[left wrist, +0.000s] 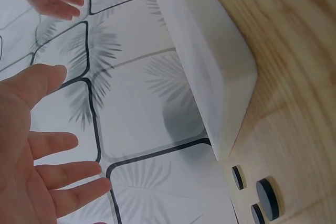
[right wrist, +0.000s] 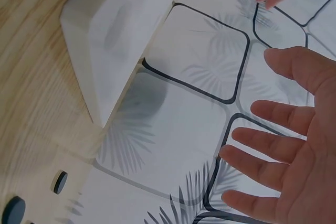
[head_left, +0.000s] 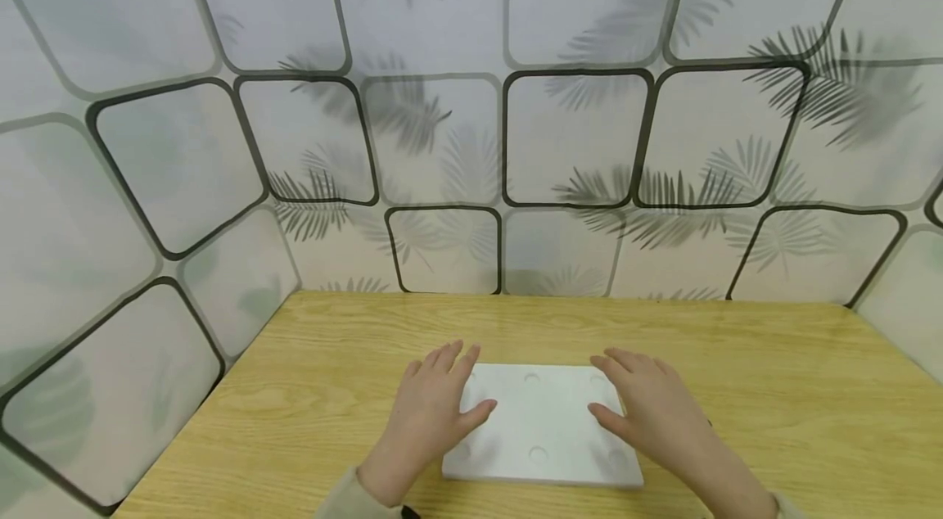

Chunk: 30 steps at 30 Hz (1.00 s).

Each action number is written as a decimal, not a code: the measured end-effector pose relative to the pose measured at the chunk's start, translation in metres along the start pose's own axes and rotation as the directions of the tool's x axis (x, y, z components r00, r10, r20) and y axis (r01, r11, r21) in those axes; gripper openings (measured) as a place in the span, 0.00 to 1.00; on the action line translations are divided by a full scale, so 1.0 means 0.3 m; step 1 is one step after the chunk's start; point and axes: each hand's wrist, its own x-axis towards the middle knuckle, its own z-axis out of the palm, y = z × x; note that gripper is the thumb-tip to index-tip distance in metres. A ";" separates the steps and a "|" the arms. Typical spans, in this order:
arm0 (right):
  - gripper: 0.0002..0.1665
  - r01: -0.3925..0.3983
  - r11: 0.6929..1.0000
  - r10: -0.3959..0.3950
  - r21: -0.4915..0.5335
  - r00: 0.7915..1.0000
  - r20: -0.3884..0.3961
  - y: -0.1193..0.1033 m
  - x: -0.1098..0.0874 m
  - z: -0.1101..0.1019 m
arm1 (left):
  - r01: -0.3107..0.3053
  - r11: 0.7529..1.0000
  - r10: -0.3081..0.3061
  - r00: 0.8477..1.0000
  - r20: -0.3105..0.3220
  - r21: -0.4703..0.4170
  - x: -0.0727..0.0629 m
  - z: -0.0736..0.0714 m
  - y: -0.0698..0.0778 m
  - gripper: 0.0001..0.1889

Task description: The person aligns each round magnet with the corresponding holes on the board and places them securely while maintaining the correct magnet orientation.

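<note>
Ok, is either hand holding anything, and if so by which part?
Nothing: the left hand and right hand are both empty, raised near the white slab.

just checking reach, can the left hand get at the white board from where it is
Probably yes: the left hand holds nothing and is close to the white board's left end, with no object showing between them. The right hand is at the opposite end, out of the way.

On the table (head_left: 796, 388) before the wall (head_left: 442, 142), the board (head_left: 567, 421) lies between 3 left discs (left wrist: 266, 199) and apparently 3 right discs (right wrist: 14, 211).
</note>
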 end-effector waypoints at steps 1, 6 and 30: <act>0.27 -0.002 1.000 0.002 0.006 1.000 0.002 -0.001 0.001 -0.001 | -0.010 1.000 0.010 1.000 -0.009 0.006 0.000 0.000 0.001 0.31; 0.23 -0.044 0.998 0.042 0.049 0.999 0.030 -0.008 0.002 -0.005 | -0.020 1.000 0.020 0.999 0.027 0.001 -0.002 -0.002 0.003 0.26; 0.18 -0.102 0.992 0.104 0.075 0.994 -0.032 0.030 -0.017 -0.004 | -0.208 0.978 0.209 0.964 0.163 -0.025 -0.041 -0.007 -0.027 0.20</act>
